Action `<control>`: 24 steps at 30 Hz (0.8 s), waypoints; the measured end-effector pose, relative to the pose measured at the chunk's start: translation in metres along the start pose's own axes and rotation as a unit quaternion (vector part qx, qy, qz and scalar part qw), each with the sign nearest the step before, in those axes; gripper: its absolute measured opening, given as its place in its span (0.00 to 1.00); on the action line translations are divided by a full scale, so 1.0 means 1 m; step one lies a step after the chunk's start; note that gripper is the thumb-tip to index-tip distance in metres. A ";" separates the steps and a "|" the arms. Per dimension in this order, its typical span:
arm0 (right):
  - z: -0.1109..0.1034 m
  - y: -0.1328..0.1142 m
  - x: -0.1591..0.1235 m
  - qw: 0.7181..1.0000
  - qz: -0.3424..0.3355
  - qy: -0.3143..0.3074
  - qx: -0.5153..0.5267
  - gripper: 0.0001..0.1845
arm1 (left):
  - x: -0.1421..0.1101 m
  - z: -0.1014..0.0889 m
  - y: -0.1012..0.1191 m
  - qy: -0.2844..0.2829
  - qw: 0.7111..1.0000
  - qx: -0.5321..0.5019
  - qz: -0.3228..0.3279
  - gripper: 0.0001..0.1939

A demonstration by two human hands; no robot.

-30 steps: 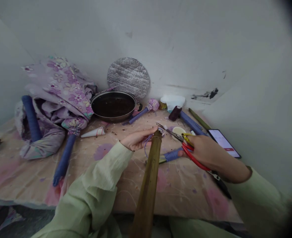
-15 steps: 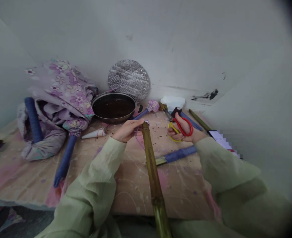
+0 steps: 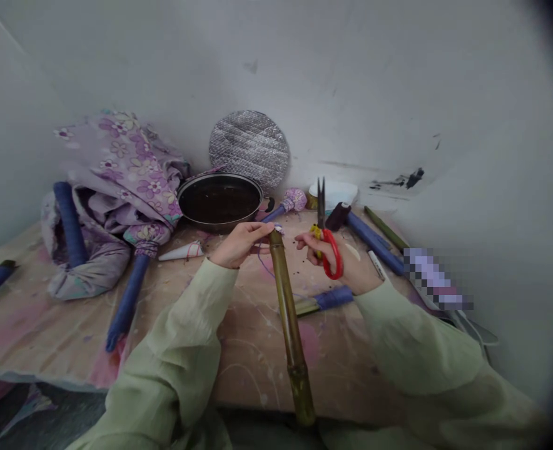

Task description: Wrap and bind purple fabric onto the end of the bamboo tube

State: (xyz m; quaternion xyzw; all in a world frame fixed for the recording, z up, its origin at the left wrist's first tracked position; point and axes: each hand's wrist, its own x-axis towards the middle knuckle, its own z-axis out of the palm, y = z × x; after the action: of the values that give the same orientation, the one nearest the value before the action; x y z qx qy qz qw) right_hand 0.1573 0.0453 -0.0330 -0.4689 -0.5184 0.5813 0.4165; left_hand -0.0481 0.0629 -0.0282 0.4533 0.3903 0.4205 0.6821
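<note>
My left hand (image 3: 238,244) is closed around the top end of a bamboo stick (image 3: 288,312), which slants down toward me. A small bit of pale purple cloth (image 3: 279,230) shows at that end, and a blue thread (image 3: 266,265) hangs beside it. To the right, my right hand (image 3: 351,269) carries a pair of scissors (image 3: 333,257) with red and yellow handles, blades together and pointing up. Its fingers reach toward the stick's top without touching it. Beneath lies a bamboo piece partly wrapped in blue cloth (image 3: 333,298).
A dark pan (image 3: 220,199) stands at the back before a round silver mat (image 3: 249,147). Floral cloth (image 3: 131,169) and blue-wrapped sticks (image 3: 129,303) fill the left. A dark thread spool (image 3: 338,217), a blue-wrapped stick (image 3: 373,240) and a pixelated object (image 3: 436,281) lie right.
My right hand has turned so the scissor blades point up, and it has moved left toward the bamboo stick. The stick's lower end has come into view. My left hand keeps its hold.
</note>
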 end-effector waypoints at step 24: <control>-0.012 0.013 0.044 0.987 -0.011 0.149 -0.066 0.22 | -0.006 -0.003 0.008 -0.074 0.996 -0.051 -0.015 0.11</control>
State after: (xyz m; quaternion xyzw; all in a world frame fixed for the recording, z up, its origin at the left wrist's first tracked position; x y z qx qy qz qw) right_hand 0.1597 0.0893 -0.0515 -0.5707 -0.4928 0.4648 0.4641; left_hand -0.0550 0.0601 -0.0204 0.4419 0.3240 0.3945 0.7376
